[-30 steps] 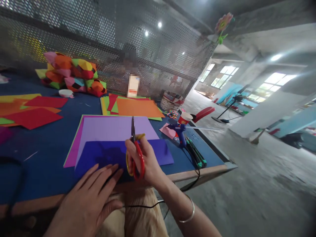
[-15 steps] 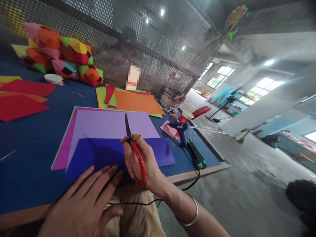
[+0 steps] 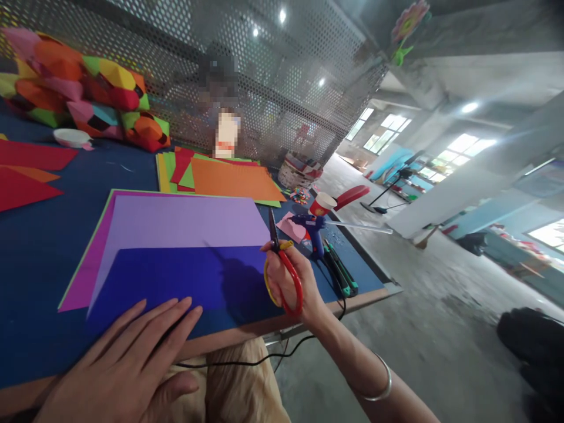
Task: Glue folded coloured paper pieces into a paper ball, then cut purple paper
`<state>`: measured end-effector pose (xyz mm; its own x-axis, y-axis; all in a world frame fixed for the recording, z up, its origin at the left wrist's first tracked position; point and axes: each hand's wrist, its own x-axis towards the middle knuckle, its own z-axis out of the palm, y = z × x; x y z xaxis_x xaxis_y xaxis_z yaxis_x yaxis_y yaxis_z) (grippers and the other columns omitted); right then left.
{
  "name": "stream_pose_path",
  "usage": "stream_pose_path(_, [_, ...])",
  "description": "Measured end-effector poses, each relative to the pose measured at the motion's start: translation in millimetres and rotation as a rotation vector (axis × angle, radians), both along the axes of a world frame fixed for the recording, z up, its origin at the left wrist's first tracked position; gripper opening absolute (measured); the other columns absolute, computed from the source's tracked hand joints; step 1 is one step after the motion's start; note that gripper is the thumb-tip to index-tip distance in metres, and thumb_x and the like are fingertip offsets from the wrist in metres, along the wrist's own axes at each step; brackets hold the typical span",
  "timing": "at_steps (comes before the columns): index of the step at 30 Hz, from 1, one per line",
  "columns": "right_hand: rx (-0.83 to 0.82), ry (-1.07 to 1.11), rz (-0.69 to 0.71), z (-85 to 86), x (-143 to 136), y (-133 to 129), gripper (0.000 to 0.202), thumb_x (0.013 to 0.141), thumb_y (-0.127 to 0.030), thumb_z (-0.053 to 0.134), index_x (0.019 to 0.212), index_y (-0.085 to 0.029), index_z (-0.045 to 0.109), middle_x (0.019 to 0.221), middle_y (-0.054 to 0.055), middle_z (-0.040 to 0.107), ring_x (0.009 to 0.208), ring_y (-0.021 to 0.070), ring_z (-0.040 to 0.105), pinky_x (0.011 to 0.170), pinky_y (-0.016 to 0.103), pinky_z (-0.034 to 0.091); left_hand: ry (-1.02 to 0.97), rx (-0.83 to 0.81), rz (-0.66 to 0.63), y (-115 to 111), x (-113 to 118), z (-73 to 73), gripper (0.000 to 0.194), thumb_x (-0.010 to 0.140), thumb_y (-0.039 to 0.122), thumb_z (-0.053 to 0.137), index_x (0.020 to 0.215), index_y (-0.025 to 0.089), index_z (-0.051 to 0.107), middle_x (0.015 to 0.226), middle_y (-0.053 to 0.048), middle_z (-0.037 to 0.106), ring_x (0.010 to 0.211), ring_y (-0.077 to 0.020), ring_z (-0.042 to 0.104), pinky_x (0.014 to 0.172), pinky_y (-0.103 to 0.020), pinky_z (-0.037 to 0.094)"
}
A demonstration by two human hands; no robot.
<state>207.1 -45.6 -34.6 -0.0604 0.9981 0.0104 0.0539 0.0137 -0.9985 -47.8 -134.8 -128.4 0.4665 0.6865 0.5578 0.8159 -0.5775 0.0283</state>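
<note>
My left hand (image 3: 136, 343) lies flat with fingers stretched over the near edge of a dark blue sheet of paper (image 3: 171, 273). Beneath that sheet are a lilac sheet (image 3: 185, 220) and a magenta sheet (image 3: 83, 276), with a thin green edge showing at the left. In my right hand (image 3: 295, 282) is a pair of scissors (image 3: 294, 288) with red and yellow handles, its dark blades pointing up and away from me. The hand is over the right part of the blue sheet, and its shadow falls on the paper.
Right of the papers lie a blue glue gun (image 3: 314, 230), a red-and-white paper cup (image 3: 323, 203) and green-black cutters (image 3: 339, 271). Behind are an orange sheet (image 3: 238, 179) on a coloured stack, a tub (image 3: 297, 171) and folded paper shapes (image 3: 106, 88). A perforated screen (image 3: 264, 76) stands beyond.
My right hand has moved right with the scissors, uncovering more of the blue sheet. My left hand stays flat on the paper. The view has shifted slightly to the right.
</note>
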Motion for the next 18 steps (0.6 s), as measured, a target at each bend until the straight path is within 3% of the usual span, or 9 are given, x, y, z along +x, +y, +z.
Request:
stream_pose_path(4, [0.029, 0.003, -0.037, 2.4, 13, 2, 0.047, 0.077, -0.060, 0.078, 0.096, -0.023, 0.057, 0.045, -0.013, 0.041, 0.031, 0.0074, 0.034, 0.028, 0.018, 0.030, 0.018, 0.020, -0.009, 0, 0, 0.5, 0.080, 0.093, 0.075, 0.050, 0.157, 0.027, 0.046, 0.147, -0.008, 0.065, 0.127, -0.0301, 0.064, 0.122, -0.048, 0.030])
stream_pose_path(8, [-0.014, 0.009, -0.054, 4.5, -4, -3, 0.043, 0.080, -0.061, 0.073, 0.089, -0.023, 0.055, 0.043, -0.012, 0.044, 0.030, 0.0082, 0.037, 0.028, 0.018, 0.032, 0.025, 0.061, -0.016, 2, 2, 4.6, 0.077, 0.095, 0.073, 0.049, 0.153, 0.022, 0.051, 0.142, -0.009, 0.069, 0.124, -0.0294, 0.065, 0.121, -0.046, 0.029])
stream_pose_path(14, [-0.086, 0.119, 0.172, 1.4, -69, -14, 0.037, 0.084, -0.059, 0.071, 0.092, -0.026, 0.056, 0.043, -0.009, 0.048, 0.032, 0.0119, 0.043, 0.029, 0.020, 0.036, -0.010, 0.142, -0.014, 3, 6, 15.0, 0.064, 0.100, 0.068, 0.043, 0.136, 0.021, 0.066, 0.129, -0.011, 0.075, 0.119, -0.0283, 0.067, 0.116, -0.042, 0.035])
stream_pose_path(18, [-0.051, 0.015, 0.296, -1.1, -82, -15, 0.025, 0.092, -0.050, 0.064, 0.097, -0.027, 0.057, 0.049, -0.009, 0.050, 0.035, 0.0116, 0.046, 0.031, 0.020, 0.039, -0.044, 0.107, -0.015, 3, 5, 11.7, 0.058, 0.100, 0.065, 0.047, 0.134, 0.023, 0.068, 0.127, -0.010, 0.075, 0.119, -0.0273, 0.068, 0.119, -0.042, 0.036])
